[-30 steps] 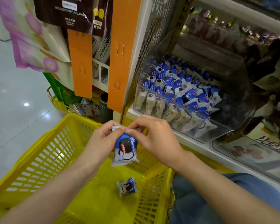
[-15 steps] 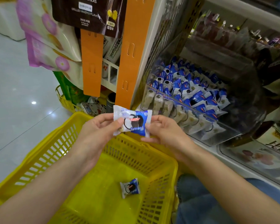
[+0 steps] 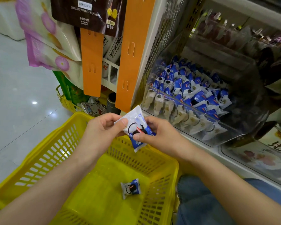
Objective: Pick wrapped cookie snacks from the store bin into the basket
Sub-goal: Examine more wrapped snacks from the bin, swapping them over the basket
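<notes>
Both hands hold one wrapped cookie snack [image 3: 134, 118] up in the air, over the far edge of the yellow basket [image 3: 39, 154]. The left hand [image 3: 102, 131] pinches the white end of the wrapper. Its thumb [image 3: 124, 122] presses flat on the front, and its other fingers are curled in behind. The right hand [image 3: 161, 135] pinches the blue end. Its thumb [image 3: 137, 136] sits on the front, just under the cookie picture, and its fingers bend over the top edge. The snack is tilted, with the white end up high and the blue end pointing down into the basket.

A second snack [image 3: 130, 188] lies by itself on the basket floor, well apart from the hands.

To the right, the clear store bin [image 3: 248, 124] sits on a shelf. A big pile of the same blue and white snacks [image 3: 196, 98] fills it. Neither hand touches the bin.

Two orange strips [image 3: 130, 54] hang down beside the shelf. A knee in blue jeans [image 3: 201, 202] is next to the basket.
</notes>
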{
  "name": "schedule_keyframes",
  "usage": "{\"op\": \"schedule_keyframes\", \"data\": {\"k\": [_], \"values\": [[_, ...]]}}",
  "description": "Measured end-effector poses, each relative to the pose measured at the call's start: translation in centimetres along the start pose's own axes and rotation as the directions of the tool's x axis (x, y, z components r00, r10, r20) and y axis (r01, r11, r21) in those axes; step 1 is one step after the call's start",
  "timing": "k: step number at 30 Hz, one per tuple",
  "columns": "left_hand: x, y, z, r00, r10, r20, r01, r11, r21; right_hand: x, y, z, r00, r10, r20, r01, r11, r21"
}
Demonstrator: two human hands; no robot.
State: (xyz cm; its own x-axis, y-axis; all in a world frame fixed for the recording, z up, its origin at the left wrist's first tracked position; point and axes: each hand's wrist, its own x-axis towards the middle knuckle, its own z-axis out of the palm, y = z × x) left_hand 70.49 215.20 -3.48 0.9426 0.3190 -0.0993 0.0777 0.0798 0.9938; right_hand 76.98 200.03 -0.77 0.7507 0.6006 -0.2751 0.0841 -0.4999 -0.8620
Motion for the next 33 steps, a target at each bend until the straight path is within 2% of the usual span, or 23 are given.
{"op": "schedule_keyframes", "data": {"k": [2,5,7,11,15,21,25,27,29,31,33], "values": [[0.2,0.1,-0.3,0.998,0.057,-0.009,-0.056,0.994,0.093,-0.1,0.3,0.2,0.999,-0.037,0.004,0.037,0.998,-0.058],[0.3,0.1,-0.7,0.984,0.179,-0.006,-0.167,0.932,0.322,-0.3,0.6,0.8,0.973,-0.218,-0.082,0.193,0.951,-0.24],[0.1,0.0,-0.5,0.976,0.213,0.033,-0.209,0.895,0.395,-0.4,0.6,1.0,0.948,-0.281,-0.148,0.246,0.944,-0.219],[-0.3,-0.1,-0.1,0.972,0.222,0.073,-0.232,0.886,0.402,-0.2,0.5,0.9,0.935,-0.29,-0.206,0.259,0.952,-0.164],[-0.3,-0.1,0.1,0.973,0.217,0.077,-0.229,0.897,0.377,-0.3,0.5,1.0,0.913,-0.342,-0.221,0.299,0.932,-0.205],[-0.2,0.0,0.3,0.984,0.136,0.111,-0.16,0.955,0.248,-0.7,0.4,0.9,0.812,-0.545,-0.211,0.37,0.759,-0.535],[-0.2,0.0,0.5,0.99,0.135,0.045,-0.141,0.965,0.22,-0.8,0.3,0.8,0.799,-0.524,-0.294,0.341,0.798,-0.497],[0.0,-0.2,0.3,0.996,0.081,-0.036,-0.07,0.97,0.232,-0.8,0.3,0.8,0.784,-0.497,-0.371,0.313,0.833,-0.455],[0.3,-0.2,0.2,0.996,-0.066,-0.059,0.079,0.965,0.249,-0.7,0.3,0.7,0.769,-0.462,-0.442,0.309,0.874,-0.376],[0.3,0.1,0.5,0.96,-0.28,0.018,0.271,0.944,0.188,-0.7,0.3,0.7,0.765,-0.461,-0.449,0.332,0.881,-0.337],[0.2,0.4,0.6,0.904,-0.41,0.122,0.401,0.911,0.092,-0.8,0.5,1.1,0.782,-0.507,-0.362,0.368,0.845,-0.388]]}}
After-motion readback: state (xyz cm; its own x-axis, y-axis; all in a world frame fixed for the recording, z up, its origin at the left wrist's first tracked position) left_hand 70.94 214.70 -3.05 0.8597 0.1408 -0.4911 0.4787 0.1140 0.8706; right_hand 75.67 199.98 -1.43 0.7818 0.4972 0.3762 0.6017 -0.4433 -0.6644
